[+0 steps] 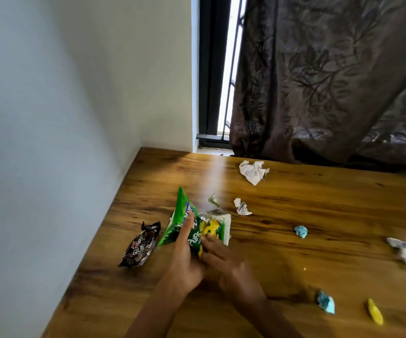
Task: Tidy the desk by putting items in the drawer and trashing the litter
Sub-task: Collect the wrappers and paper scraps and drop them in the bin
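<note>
Your left hand [185, 252] and right hand [221, 254] both pinch the green snack bag [189, 225], its long axis pointing away; the dark wrapper [139, 245] lies just left on the surface [319, 215].

Head camera looks down, close over desk [294, 252].
</note>
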